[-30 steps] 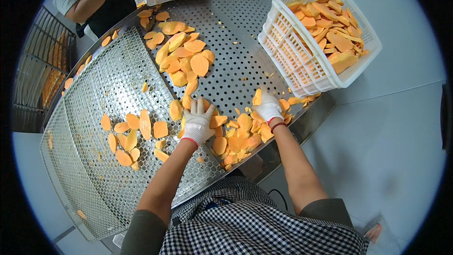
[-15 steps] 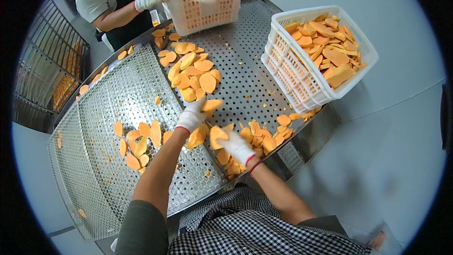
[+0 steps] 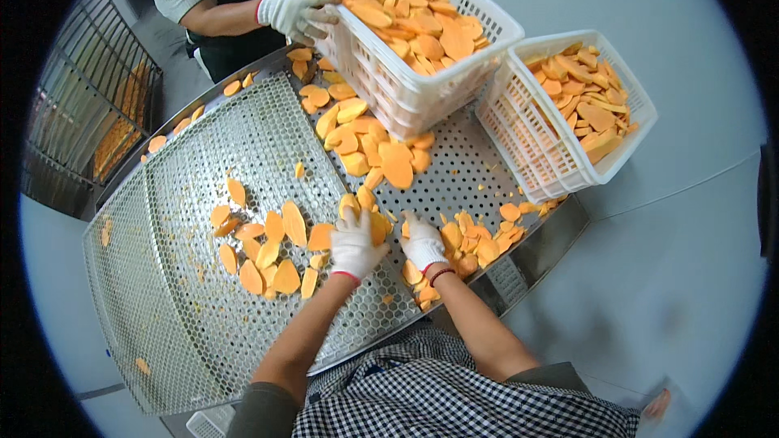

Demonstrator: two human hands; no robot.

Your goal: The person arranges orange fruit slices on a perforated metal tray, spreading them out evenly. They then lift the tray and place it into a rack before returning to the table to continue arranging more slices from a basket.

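Both my hands wear white knit gloves with red cuffs. My left hand (image 3: 357, 247) has its fingers curled around a few orange sweet potato slices (image 3: 378, 227) at the mesh tray's right edge. Just to the right, my right hand (image 3: 424, 243) reaches down with fingers apart, a slice edge showing beside its thumb. A heap of smaller slices (image 3: 487, 250) lies right of that hand along the near edge. On the honeycomb mesh tray (image 3: 195, 154) several slices (image 3: 273, 227) lie spread in a loose group. Beyond my hands a pile of slices (image 3: 397, 164) rests on the perforated metal table (image 3: 462, 154).
A co-worker's gloved hand (image 3: 299, 16) grips the rim of a white crate (image 3: 406, 101) full of slices, tilted over the table. Another full white crate (image 3: 531, 138) stands at the right. Far left is a rack (image 3: 93, 105) with loaded trays.
The co-worker's crate has come right and nearer, beside the other crate. My left hand has moved down and right; my right hand has shifted slightly right and let go of its slice. More slices lie on the mesh.
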